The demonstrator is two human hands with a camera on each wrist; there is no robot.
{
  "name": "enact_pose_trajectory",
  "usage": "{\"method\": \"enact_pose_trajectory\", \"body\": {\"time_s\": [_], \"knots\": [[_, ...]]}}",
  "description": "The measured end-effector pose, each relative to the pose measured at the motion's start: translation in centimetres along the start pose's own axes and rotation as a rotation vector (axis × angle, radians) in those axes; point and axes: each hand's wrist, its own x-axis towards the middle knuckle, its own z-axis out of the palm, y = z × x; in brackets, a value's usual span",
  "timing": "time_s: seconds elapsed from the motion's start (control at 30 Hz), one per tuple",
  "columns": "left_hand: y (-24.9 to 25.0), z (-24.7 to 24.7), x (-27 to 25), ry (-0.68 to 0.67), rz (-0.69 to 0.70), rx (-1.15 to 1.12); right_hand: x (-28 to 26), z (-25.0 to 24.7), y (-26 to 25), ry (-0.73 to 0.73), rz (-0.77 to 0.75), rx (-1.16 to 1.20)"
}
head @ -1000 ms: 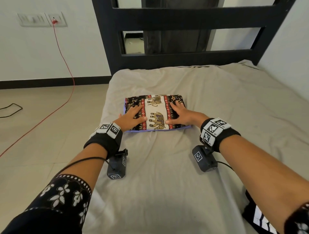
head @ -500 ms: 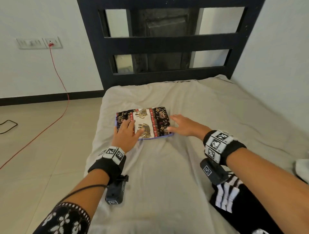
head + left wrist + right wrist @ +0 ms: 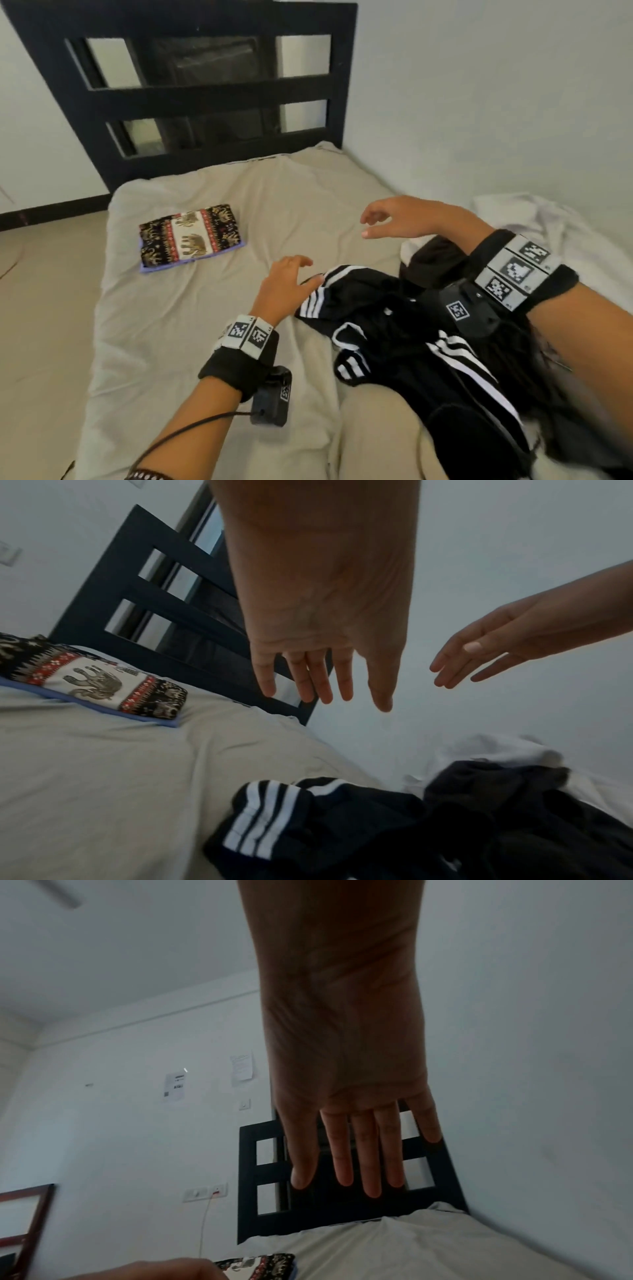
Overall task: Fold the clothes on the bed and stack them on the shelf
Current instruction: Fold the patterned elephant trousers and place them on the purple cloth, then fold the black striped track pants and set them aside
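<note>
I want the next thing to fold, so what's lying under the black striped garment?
The black striped garment lies crumpled on the beige bedsheet, its far edge against a white cloth. Anything beneath its folds is hidden.

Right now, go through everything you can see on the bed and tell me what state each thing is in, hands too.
elephant-print cloth: folded flat, lying on the bed sheet, untouched.
black striped garment: crumpled, unfolded.
white cloth: rumpled by the wall.
left hand: open, empty, at the striped garment's edge.
right hand: open, empty, raised above the bed.
</note>
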Motion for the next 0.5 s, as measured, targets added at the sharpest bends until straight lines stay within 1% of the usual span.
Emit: {"method": "enact_pose_trajectory", "body": {"time_s": [0.1, 0.2, 0.3, 0.4, 0.5], "knots": [[2.5, 2.2, -0.8, -0.099, 0.053, 0.033, -5.1, -0.3, 2.8, 0.026, 0.053, 0.022], [3.9, 4.0, -1.1, -0.189, 0.065, 0.117, -7.7, 1.4, 5.3, 0.029, 0.085, 0.080], [3.9, 5.7, -0.9, -0.251, 0.036, 0.236, -8.2, 4.2, 6.9, 0.019, 0.089, 0.138], [3.2, 7.0, -0.7, -0.319, -0.012, 0.408, -8.0, 6.6, 7.1, 0.018, 0.104, 0.141], [1.9, 8.0, -0.7, -0.358, -0.036, 0.619, -7.9, 8.8, 6.2, -0.072, 0.062, 0.136]]}}
